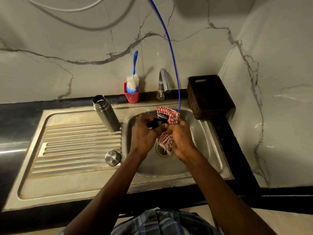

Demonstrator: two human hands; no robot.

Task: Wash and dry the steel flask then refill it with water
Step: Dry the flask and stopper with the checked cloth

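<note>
From the head camera: one steel flask (105, 113) stands open on the draining board, one steel cap (113, 157) near it. Over the sink (199, 133), the left hand (144, 133) grips one dark stopper (156, 123); the right hand (180, 138) clamps one checked cloth (167, 116) around it. One brush (133, 77) stands in one red cup (131, 96) beside one tap (163, 82); one basket (210, 97) sits right.

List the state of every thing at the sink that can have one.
Steel flask: upright on the drainboard, open, cap off.
Steel cap: lying on the drainboard, apart from the flask.
Black stopper: gripped by the left hand.
Checked cloth: bunched in the right hand.
Tap: no water running.
Bottle brush: standing in the red holder.
</note>
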